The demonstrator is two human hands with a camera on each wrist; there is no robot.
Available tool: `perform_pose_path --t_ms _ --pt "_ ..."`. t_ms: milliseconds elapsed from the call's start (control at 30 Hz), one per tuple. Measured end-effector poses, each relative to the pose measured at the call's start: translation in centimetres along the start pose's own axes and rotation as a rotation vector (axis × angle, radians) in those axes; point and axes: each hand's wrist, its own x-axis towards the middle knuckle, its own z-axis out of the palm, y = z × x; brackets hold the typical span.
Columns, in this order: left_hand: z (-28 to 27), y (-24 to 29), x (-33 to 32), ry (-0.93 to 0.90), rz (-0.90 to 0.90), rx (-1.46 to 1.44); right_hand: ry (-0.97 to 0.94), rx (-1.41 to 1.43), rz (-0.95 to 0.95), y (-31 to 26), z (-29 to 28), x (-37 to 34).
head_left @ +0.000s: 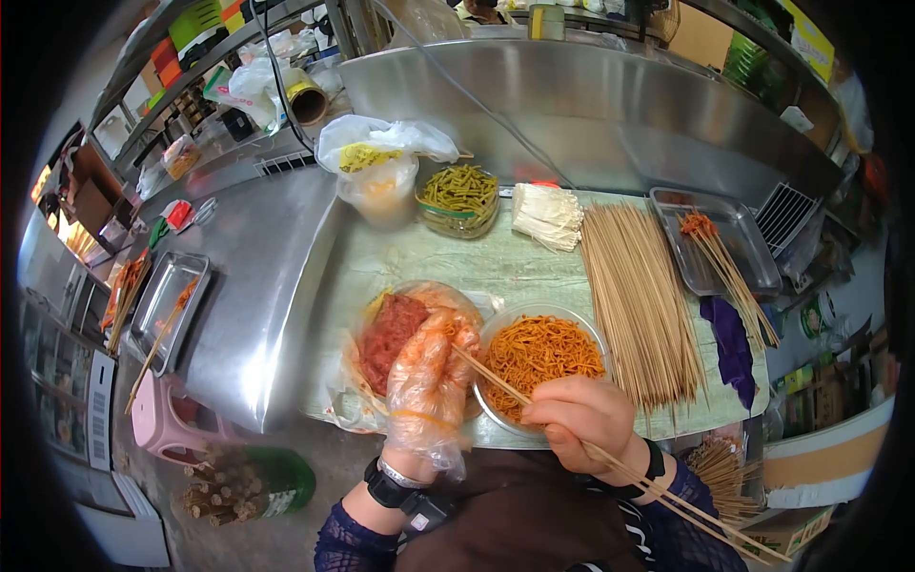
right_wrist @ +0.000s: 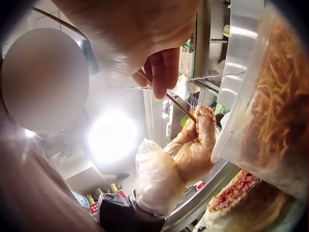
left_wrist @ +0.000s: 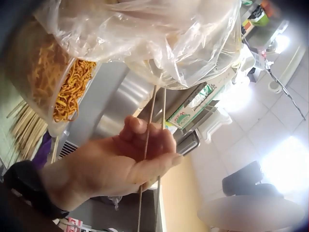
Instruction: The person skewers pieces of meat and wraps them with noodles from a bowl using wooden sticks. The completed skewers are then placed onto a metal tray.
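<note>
My left hand (head_left: pixel 426 367), in a clear plastic glove smeared with orange seasoning, is over a bowl of red raw meat (head_left: pixel 386 334). Its fingers close round the tips of two thin bamboo skewers (head_left: pixel 494 378); whatever lies inside the fingers is hidden. My bare right hand (head_left: pixel 583 417) pinches those skewers partway along, and their long ends run back past the wrist. In the left wrist view the two sticks (left_wrist: pixel 150 111) pass between the right thumb and fingers. A round tub of orange-red shreds (head_left: pixel 543 357) stands just beyond the right hand.
A wide row of bamboo skewers (head_left: pixel 640 305) lies to the right, beside a purple cloth (head_left: pixel 729 348) and a metal tray (head_left: pixel 715 238) bearing loaded skewers. Green beans (head_left: pixel 459 191), white enoki mushrooms (head_left: pixel 547 215) and a bagged tub (head_left: pixel 381 186) stand at the back. Another tray (head_left: pixel 172 310) is left.
</note>
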Motion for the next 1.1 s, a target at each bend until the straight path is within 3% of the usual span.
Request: perform_pose_path --t_ms 300,700,900,1000,1033,1067,1100 --pt "-1.1 0.0 0.0 0.069 0.016 0.064 0.024 -0.001 -0.003 0.0 2.1 0.2" --pt "-4.3 0.4 0.3 0.021 0.061 0.104 0.046 0.072 0.02 0.5 5.2 -0.3" --pt "-2.4 0.5 -0.6 0.011 0.046 0.21 0.053 0.055 0.047 1.0 6.4 0.2" --pt "-3.5 -0.1 0.0 -0.124 0.139 0.372 0.079 0.032 0.065 1.2 6.4 -0.2" --pt "-2.3 0.3 -0.6 -0.029 0.189 0.48 0.092 0.063 0.064 0.9 6.0 0.1" --pt "-2.0 0.8 -0.5 -0.084 0.203 0.459 0.036 0.115 0.153 0.5 5.3 -0.1" --pt "-1.3 0.8 -0.6 -0.032 0.353 0.589 0.035 0.19 0.209 0.3 4.0 -0.2"
